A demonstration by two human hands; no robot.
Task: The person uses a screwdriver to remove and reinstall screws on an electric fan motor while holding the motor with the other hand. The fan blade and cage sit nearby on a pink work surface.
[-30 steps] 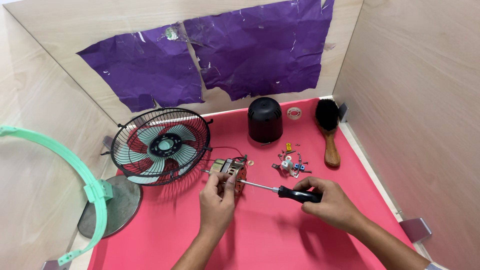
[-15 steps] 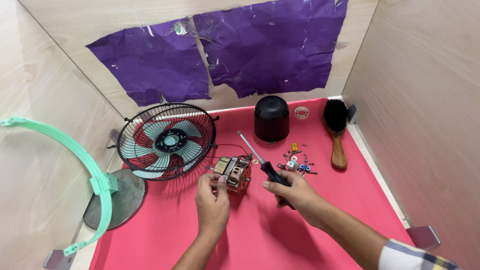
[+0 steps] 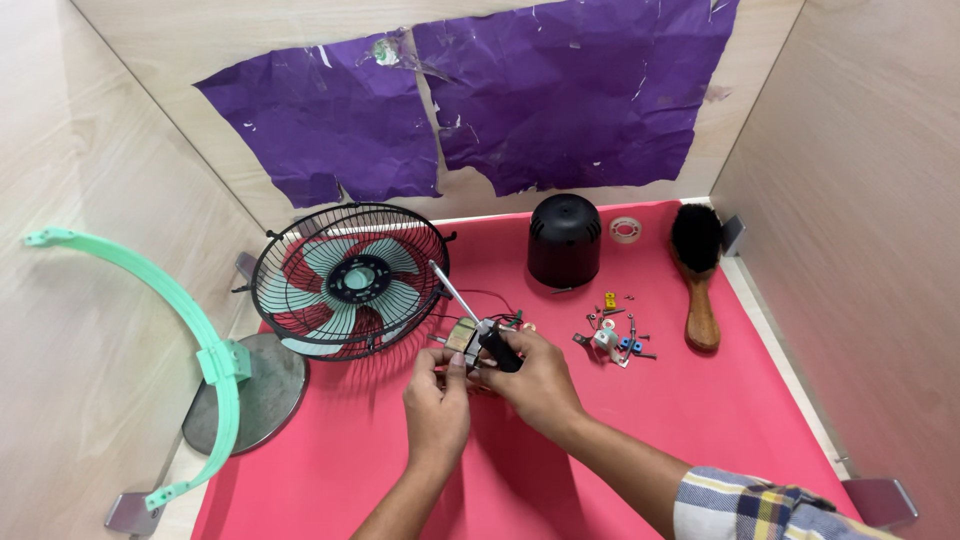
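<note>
I see a table (image 3: pixel 700 440) covered with a red mat, closed on three sides by light wooden boards, and the back board carries torn purple paper (image 3: pixel 560 90) fixed with tape. I take the black fan cage (image 3: pixel 348 282) with its red and pale green blades as my landmark. Just to the right of this cage and a little nearer to me, the small motor (image 3: pixel 466 338) is held above the mat. The left hand (image 3: pixel 436 405) pinches the motor from below with its fingers closed on it. The right hand (image 3: pixel 532 378) is wrapped around the black handle of a screwdriver (image 3: pixel 478 325), fingers closed, and the metal shaft points up and left, toward the right rim of the cage. To the left of the cage stands a grey round base (image 3: pixel 245 395) with a pale green curved bracket (image 3: pixel 190 335). Well to the right of the cage and farther back stands a black dome cover (image 3: pixel 564 240), then a small white roll of tape (image 3: pixel 624 230) and a wooden brush (image 3: pixel 697 275) with black bristles. Between the brush and the motor lies a heap of small screws and parts (image 3: pixel 610 335).
</note>
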